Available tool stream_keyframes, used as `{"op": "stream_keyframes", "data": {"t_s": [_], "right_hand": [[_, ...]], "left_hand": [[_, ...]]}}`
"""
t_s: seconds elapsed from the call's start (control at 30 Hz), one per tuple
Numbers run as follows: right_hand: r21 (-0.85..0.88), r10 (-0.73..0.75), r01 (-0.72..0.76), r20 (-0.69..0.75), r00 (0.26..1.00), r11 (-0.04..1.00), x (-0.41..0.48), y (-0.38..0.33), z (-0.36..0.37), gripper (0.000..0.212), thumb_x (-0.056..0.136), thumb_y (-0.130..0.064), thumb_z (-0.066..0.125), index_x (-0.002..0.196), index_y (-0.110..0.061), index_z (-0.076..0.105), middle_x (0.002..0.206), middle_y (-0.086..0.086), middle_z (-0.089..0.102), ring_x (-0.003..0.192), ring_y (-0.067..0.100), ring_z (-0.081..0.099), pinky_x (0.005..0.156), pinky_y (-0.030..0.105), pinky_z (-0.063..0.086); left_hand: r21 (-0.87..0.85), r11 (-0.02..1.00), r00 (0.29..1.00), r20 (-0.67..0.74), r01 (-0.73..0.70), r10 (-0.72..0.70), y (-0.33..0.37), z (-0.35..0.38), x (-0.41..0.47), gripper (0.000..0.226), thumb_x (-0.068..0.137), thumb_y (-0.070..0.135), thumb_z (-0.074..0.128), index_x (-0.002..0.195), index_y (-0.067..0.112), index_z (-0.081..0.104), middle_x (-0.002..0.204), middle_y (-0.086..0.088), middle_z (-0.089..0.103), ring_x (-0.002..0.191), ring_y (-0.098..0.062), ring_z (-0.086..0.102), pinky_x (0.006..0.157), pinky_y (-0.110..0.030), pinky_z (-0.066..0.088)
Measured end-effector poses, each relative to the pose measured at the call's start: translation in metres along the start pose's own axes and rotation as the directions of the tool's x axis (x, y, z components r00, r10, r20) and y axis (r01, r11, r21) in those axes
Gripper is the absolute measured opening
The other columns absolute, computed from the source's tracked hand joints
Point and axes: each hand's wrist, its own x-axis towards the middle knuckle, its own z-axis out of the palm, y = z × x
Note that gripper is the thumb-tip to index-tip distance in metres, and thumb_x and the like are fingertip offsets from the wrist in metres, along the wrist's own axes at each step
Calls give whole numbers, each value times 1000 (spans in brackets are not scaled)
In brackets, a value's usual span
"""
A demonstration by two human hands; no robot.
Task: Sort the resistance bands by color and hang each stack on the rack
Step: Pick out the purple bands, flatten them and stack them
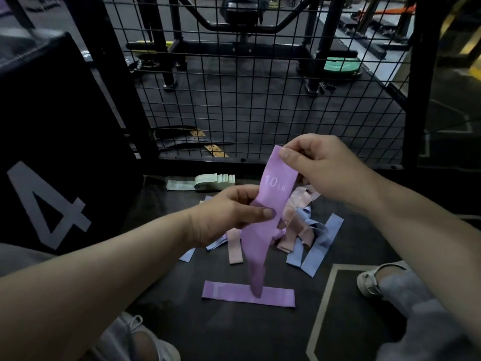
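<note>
Head view shows a lilac flat-loop fabric resistance band marked 10 LB (pixel 276 188) hanging limp over a second lilac band lying flat on the dark floor (pixel 248 294). The right hand (pixel 320 168) pinches its top edge and the left hand (pixel 234 212) curls round its middle. It looks light, soft and floppy, so gripping both ends should keep it flat. Beyond the floor band lies a tangled blue and pink pile (pixel 309 225), and further beyond a pale green stack (pixel 208 182).
</note>
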Motion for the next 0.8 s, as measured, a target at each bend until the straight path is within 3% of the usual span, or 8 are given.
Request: {"op": "stream_keyframes", "data": {"t_s": [0.07,0.13,0.27,0.33,0.43,0.5,0.67,0.8], "right_hand": [[70,54,-51,-49,997,996,2,1,1,17,100,-29,61,101,-15,71,95,11,73,71,20,63,68,35,58],[170,113,-92,-115,987,981,6,5,0,20,101,-25,59,103,-7,69,96,12,72,72,13,63,65,26,58],[334,223,-138,-230,947,932,15,18,-9,20,103,-22,56,103,-5,67,93,10,68,75,16,64,66,29,60],[364,249,-137,-282,926,921,18,25,-14,18,104,-23,55,102,-8,66,93,8,69,77,17,66,66,28,60],[399,278,-127,-348,895,908,18,34,-21,18,105,-23,53,97,-11,64,93,11,69,84,27,68,81,47,62],[404,291,-128,-375,880,906,16,38,-25,18,105,-24,52,98,-11,63,98,12,69,89,30,70,83,51,61],[361,267,-114,-412,871,926,-1,50,-32,19,106,-22,50,109,-7,62,100,6,67,82,13,68,72,29,60],[287,285,-181,-378,881,941,-20,68,-31,15,105,-25,52,104,-16,65,95,2,69,79,11,64,69,26,53]], "left_hand": [[-18,999,999,-5,40,-40,-2,0,-1,23,94,1,64,117,-1,66,102,-16,72,88,-26,70,80,-36,56],[-2,997,997,-22,80,-80,-5,-4,-2,28,89,7,70,115,-2,67,104,-19,71,92,-31,68,91,-47,52],[97,985,987,-85,141,-133,-8,-18,-9,39,80,14,76,113,-4,68,110,-34,67,93,-38,65,96,-60,47],[127,979,982,-120,161,-146,-9,-26,-16,39,78,15,79,111,-4,69,107,-31,69,90,-40,67,90,-58,50],[187,967,978,-149,176,-149,-11,-40,-28,25,83,8,80,104,-1,72,96,-25,73,80,-34,70,78,-44,56],[215,957,973,-163,197,-163,-11,-47,-38,20,85,9,78,102,2,70,88,-19,74,68,-30,70,61,-34,58],[191,963,942,-313,189,-123,-17,-54,-56,27,80,13,82,98,-1,67,77,-13,72,64,-25,67,54,-29,55],[108,972,875,-465,209,-136,-25,-58,-60,31,78,11,84,101,-2,67,77,-12,72,68,-21,68,61,-30,56]]}}
